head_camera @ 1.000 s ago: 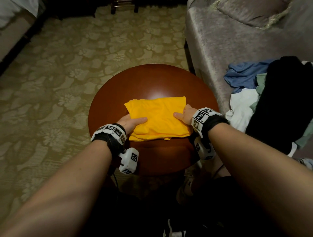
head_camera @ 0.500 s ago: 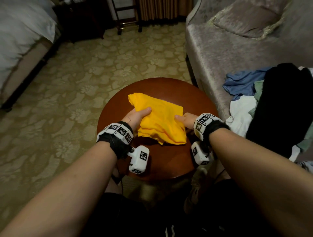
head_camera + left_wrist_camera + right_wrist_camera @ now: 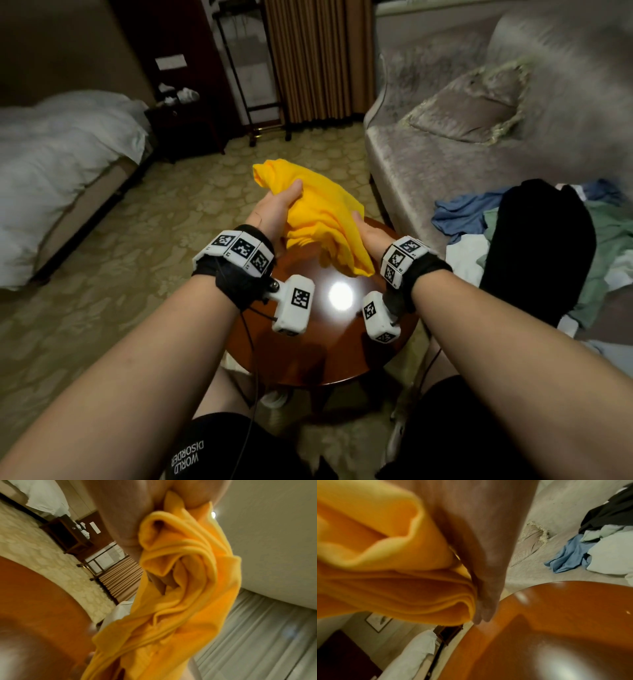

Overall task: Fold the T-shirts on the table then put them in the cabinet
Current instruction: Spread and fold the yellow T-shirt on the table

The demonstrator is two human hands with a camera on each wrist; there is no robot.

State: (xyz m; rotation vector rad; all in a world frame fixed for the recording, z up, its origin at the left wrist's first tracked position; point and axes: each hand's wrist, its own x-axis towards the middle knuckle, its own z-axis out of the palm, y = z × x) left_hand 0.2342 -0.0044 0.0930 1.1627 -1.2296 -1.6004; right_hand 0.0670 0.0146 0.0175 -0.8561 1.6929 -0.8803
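Yellow T-shirt (image 3: 322,219), folded into a thick bundle, held clear above the far half of the round table (image 3: 322,353); its layered edges sag loose toward the tabletop without touching it, as far as I can see from the head view.

Item, my left hand (image 3: 274,212): grips the bundle's left end, thumb on top and fingers curled beneath, the cloth bunched in the palm; the left wrist view shows the folds spilling from that grip.

Item, my right hand (image 3: 371,236): lies against the bundle's right side, thumb over the top layer, fingers (image 3: 485,609) stretched nearly straight along the stacked fold underneath; the hold is a pinch between thumb and fingers.

Item, table: polished red-brown wood, one bright lamp reflection near its centre.

Item, grey sofa (image 3: 428,164), right of the table, with a fringed cushion (image 3: 466,113).

Item, heap of unfolded clothes (image 3: 534,240) on the sofa seat: black, blue, pale green and white.

Item, bed (image 3: 65,150) with white bedding, at left.

Item, patterned carpet (image 3: 120,246) under all.
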